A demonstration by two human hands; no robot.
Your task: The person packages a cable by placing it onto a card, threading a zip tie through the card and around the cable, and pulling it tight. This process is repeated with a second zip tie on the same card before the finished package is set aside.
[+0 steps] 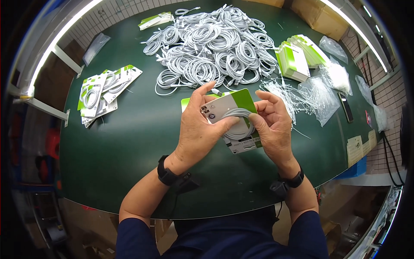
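Left hand (194,129) clamped on a green-and-white card (244,100), thumb across the coiled cable (235,111). Right hand (274,131) half curled, thumb at the coil; cannot tell if its fingers grip.

Before me a dark green worktable (108,159) spreads between two glowing light tubes (64,29), with a cardboard box (321,21) at its far right corner.
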